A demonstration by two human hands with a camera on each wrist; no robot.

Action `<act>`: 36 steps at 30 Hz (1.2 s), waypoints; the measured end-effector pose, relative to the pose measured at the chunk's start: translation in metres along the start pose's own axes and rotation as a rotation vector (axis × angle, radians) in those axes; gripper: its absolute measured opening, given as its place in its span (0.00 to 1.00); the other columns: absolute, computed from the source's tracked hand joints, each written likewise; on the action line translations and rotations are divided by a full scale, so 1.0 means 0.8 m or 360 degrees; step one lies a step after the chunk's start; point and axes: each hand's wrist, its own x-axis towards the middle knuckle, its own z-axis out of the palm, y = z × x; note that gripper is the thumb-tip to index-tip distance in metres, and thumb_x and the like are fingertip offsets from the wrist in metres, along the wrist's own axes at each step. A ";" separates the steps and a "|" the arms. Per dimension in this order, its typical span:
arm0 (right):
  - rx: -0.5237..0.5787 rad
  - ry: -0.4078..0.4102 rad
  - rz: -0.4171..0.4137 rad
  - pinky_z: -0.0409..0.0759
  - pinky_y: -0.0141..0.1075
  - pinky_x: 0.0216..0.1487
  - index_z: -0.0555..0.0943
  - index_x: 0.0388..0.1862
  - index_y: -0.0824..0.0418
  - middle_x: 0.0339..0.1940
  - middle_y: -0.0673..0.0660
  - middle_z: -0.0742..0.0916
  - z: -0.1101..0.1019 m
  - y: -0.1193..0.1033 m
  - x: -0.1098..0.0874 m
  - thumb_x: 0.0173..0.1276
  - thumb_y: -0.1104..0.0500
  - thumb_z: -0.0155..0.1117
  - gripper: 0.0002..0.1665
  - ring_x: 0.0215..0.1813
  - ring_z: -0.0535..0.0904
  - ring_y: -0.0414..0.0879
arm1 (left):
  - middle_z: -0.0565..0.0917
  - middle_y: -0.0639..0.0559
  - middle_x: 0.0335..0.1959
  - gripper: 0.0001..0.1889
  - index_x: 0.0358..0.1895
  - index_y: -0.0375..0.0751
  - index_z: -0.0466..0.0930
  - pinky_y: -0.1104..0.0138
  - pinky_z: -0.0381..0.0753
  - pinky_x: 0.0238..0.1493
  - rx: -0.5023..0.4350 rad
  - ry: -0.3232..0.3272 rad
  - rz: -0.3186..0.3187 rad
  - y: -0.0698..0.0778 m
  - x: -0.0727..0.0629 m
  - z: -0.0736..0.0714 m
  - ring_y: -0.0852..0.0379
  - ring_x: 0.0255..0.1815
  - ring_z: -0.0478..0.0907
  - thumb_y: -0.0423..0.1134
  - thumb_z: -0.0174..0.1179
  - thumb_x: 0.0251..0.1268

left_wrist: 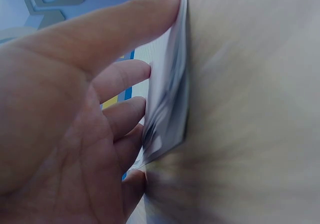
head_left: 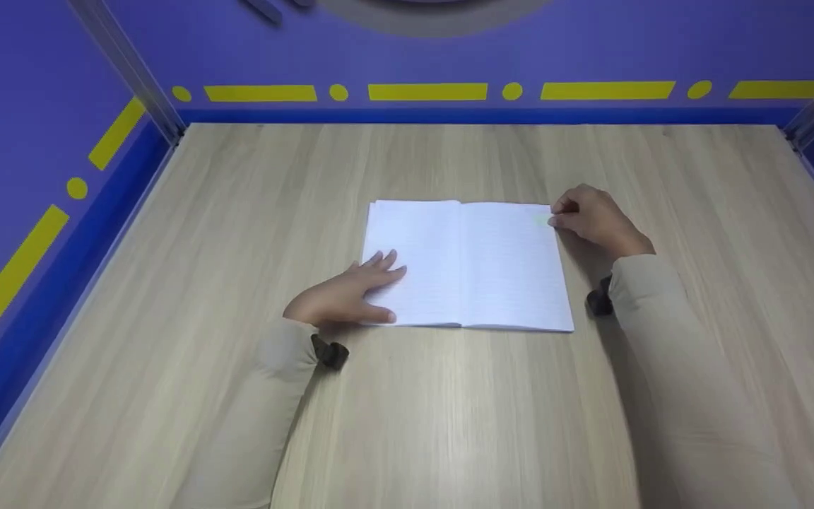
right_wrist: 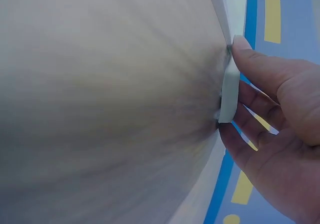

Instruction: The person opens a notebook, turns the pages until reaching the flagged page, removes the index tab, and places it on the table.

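An open notebook [head_left: 509, 276] with white, faintly lined pages lies on the wooden table. Near the upper right corner of its right page is a small pale green patch [head_left: 543, 220], like a sticky note. My left hand [head_left: 347, 291] rests on the lower left page with fingers spread; in the left wrist view its thumb lies over the notebook's edge [left_wrist: 172, 99]. At the upper right corner, my right hand [head_left: 594, 219] has thumb and forefinger curled at the page edge. The right wrist view shows a pale strip of paper [right_wrist: 230, 94] between thumb and fingers.
The wooden table [head_left: 407, 410] extends around the notebook on all sides. Blue panels with yellow dashes and dots [head_left: 428, 92] stand along its back and left, and at the right edge of view. Both wrists carry small black devices [head_left: 333, 353].
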 end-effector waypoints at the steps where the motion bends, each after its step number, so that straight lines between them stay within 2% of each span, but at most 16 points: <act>1: -0.0002 0.0008 -0.0004 0.72 0.46 0.51 0.77 0.47 0.68 0.47 0.64 0.77 0.001 0.000 0.000 0.69 0.62 0.60 0.12 0.49 0.72 0.55 | 0.40 0.50 0.80 0.41 0.76 0.47 0.52 0.52 0.31 0.78 0.0004 0.0002 0.0002 0.000 0.000 0.000 0.50 0.80 0.31 0.47 0.63 0.62; 10: -0.0051 0.0070 -0.0079 0.72 0.38 0.40 0.79 0.38 0.66 0.40 0.61 0.80 0.005 0.001 -0.003 0.68 0.64 0.61 0.05 0.42 0.73 0.51 | 0.40 0.48 0.79 0.41 0.76 0.46 0.52 0.51 0.31 0.78 0.0017 0.0003 0.0014 0.001 -0.001 0.002 0.49 0.80 0.31 0.46 0.63 0.62; 20: 0.0024 0.0108 -0.0115 0.72 0.30 0.40 0.80 0.37 0.65 0.39 0.60 0.83 0.005 0.009 -0.005 0.68 0.64 0.60 0.04 0.42 0.75 0.48 | 0.40 0.47 0.79 0.41 0.76 0.45 0.52 0.51 0.31 0.78 0.0007 0.0002 0.0027 0.000 0.001 0.002 0.48 0.80 0.31 0.46 0.63 0.62; 28: 0.0033 0.0122 -0.0157 0.74 0.37 0.47 0.81 0.38 0.66 0.42 0.62 0.84 0.002 0.015 -0.008 0.68 0.64 0.60 0.05 0.45 0.77 0.49 | 0.40 0.49 0.79 0.42 0.76 0.46 0.51 0.51 0.32 0.78 0.0003 -0.0001 0.0012 -0.001 0.001 0.002 0.50 0.80 0.30 0.48 0.63 0.62; 36: 0.0125 0.0095 -0.0074 0.70 0.23 0.38 0.81 0.41 0.63 0.41 0.58 0.82 -0.003 0.016 -0.014 0.69 0.61 0.60 0.06 0.44 0.73 0.46 | 0.39 0.51 0.79 0.42 0.76 0.48 0.51 0.53 0.32 0.78 0.0005 0.0018 0.0000 -0.002 0.000 0.001 0.52 0.80 0.31 0.48 0.63 0.62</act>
